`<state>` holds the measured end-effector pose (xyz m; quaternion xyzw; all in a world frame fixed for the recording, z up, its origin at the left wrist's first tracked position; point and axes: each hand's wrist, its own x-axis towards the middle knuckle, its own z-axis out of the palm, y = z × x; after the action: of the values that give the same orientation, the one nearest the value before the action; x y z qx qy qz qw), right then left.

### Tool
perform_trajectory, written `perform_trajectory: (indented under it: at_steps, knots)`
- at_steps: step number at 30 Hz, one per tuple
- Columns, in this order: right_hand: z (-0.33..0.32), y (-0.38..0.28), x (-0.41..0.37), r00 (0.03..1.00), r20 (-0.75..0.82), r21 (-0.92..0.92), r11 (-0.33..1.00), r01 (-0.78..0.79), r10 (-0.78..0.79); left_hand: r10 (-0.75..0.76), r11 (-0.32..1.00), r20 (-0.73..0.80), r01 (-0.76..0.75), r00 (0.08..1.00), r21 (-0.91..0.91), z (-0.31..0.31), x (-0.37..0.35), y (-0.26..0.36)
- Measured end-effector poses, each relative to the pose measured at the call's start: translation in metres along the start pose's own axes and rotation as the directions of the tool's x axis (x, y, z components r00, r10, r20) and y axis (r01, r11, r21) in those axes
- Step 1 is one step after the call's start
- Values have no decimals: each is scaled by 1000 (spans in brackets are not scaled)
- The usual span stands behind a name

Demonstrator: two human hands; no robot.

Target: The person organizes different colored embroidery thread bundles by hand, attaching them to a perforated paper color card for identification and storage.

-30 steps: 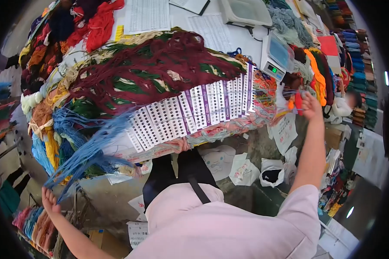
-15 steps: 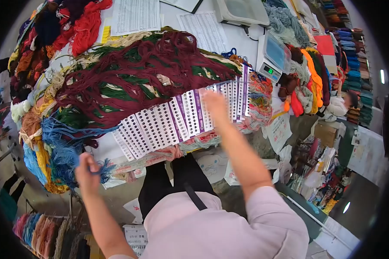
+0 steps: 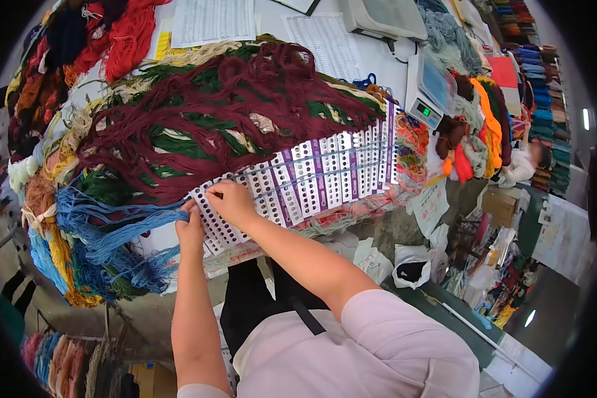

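My left hand [image 3: 191, 225] is closed on a bundle of blue yarn [image 3: 132, 224] at the left end of a row of punched cards. Just right of it, my right hand [image 3: 232, 202] is pinched over the cards; what its fingertips hold is hidden. The white and purple cards [image 3: 288, 192] lie side by side along the table's front edge, with rows of holes. Thin blue strands [image 3: 325, 174] stretch across them. Behind the cards, maroon yarn [image 3: 199, 113] lies spread over green yarn [image 3: 179, 142] and touches their upper ends.
A digital scale [image 3: 426, 99] with a green display stands at the right, near orange yarn [image 3: 487, 119]. Printed sheets [image 3: 212, 23] and red yarn [image 3: 129, 43] lie at the back. Pink mixed yarn [image 3: 338, 215] runs along the front edge. Another person [image 3: 527, 162] is at far right.
My right hand has moved left from the middle of the cards to their left end. My left hand has risen to the cards with the blue yarn. Blue strands now cross the cards.
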<state>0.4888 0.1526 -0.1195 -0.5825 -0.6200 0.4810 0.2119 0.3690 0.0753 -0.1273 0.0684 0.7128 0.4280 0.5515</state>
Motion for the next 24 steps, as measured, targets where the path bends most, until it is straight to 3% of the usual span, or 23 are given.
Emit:
perform_trajectory:
  at_steps: [8,10,17,18,20,22,24]
  knots:
    - [3,2,-3,1000,-4,13,1000,-27,27,-40,996,-22,38,999,-76,1,3,9]
    - [4,3,-2,999,12,54,997,-48,47,-57,992,63,64,996,-108,-4,4,10]
    - [7,2,-1,997,0,3,997,-73,73,-113,981,88,126,990,-149,-12,5,7]
    - [12,14,0,999,-2,-18,999,-44,44,-31,993,54,37,998,-113,-16,15,-9]
    - [21,40,1,1000,12,107,994,-7,5,44,994,-65,-50,997,-93,-18,16,-9]
    - [7,19,4,995,92,96,995,-39,30,46,981,-220,-86,974,-173,-31,13,-5]
    - [8,15,5,997,52,118,991,-60,54,4,941,-299,-104,954,-321,-44,10,-5]
